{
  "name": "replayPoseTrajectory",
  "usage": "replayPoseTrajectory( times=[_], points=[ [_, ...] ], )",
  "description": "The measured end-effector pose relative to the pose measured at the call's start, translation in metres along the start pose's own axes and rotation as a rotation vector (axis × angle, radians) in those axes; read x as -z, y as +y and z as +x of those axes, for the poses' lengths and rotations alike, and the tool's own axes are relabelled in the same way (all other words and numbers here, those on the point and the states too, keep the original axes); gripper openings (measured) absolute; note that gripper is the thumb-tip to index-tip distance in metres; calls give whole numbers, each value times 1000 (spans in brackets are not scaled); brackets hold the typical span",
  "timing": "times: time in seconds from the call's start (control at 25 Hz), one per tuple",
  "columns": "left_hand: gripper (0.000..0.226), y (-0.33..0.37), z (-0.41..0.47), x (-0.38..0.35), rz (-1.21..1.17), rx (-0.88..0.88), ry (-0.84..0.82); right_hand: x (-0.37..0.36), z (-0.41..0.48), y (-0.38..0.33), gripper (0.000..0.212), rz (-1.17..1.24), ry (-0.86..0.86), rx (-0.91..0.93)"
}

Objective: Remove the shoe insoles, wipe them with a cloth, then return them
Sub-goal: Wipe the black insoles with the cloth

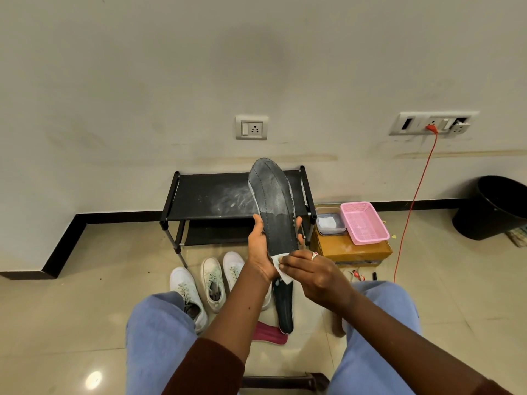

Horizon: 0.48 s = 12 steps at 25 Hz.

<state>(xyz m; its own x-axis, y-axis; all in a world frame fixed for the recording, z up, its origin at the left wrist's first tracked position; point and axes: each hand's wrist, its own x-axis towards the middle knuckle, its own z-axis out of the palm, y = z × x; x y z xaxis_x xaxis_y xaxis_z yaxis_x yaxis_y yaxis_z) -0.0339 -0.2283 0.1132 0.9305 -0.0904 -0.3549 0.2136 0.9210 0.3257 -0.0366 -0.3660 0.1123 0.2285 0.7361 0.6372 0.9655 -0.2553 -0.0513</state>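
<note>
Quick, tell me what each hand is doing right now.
Left hand: grips the dark grey flat insole, held upright.
Right hand: pinches a small white cloth against the insole's lower end.

three shoes point(212, 280), three insoles point(273, 206), one cloth point(282, 273)

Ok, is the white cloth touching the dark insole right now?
Touching. The head view shows the right hand pressing the white cloth against the dark insole at its lower end.

No legible txt, labels, brands or nos. anywhere in view.
</note>
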Motion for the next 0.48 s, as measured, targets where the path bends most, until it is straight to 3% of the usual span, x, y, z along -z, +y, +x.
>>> replayPoseTrajectory(
  times=[0.2,0.36,0.48],
  points=[
    [78,4,-7,-1,30,25,9,5,5,22,40,-74,-52,33],
    [81,2,-11,0,110,87,32,7,17,20,17,-219,-64,-85],
    [81,3,-11,-2,109,54,41,0,17,4,39,-181,-60,-274]
  ],
)
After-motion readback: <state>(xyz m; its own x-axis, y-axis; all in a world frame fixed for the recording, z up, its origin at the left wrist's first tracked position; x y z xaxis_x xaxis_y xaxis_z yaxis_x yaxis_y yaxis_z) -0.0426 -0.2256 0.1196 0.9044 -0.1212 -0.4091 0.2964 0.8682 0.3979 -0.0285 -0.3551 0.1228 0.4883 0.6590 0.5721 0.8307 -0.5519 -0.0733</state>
